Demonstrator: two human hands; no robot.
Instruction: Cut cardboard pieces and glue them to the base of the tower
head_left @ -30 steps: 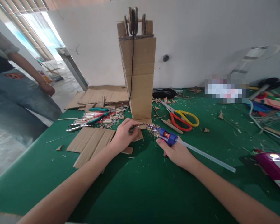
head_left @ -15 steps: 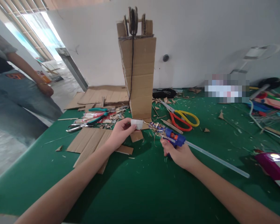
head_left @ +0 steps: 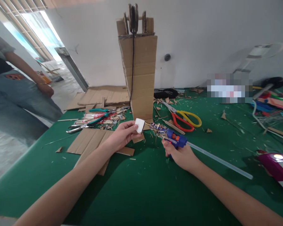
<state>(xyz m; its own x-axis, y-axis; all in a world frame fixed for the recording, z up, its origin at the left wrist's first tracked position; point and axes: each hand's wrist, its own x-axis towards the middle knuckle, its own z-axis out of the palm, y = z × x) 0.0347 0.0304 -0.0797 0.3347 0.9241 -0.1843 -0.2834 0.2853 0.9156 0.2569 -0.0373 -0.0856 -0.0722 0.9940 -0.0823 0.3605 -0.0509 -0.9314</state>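
The counter [head_left: 141, 188] is covered in dark green, flecked with pale scraps; the small square piece [head_left: 140, 125] is white; the glue gun [head_left: 175, 139] is blue with an orange spot, its glue stick [head_left: 219, 161] clear and whitish; the tower [head_left: 138, 69] is plain brown cardboard with a black cord [head_left: 132, 62] down its front; one pair of scissors [head_left: 182, 121] has red handles, the other [head_left: 191, 117] yellow; the pliers [head_left: 87, 123] have teal grips; the object at the right edge [head_left: 277, 168] is magenta.
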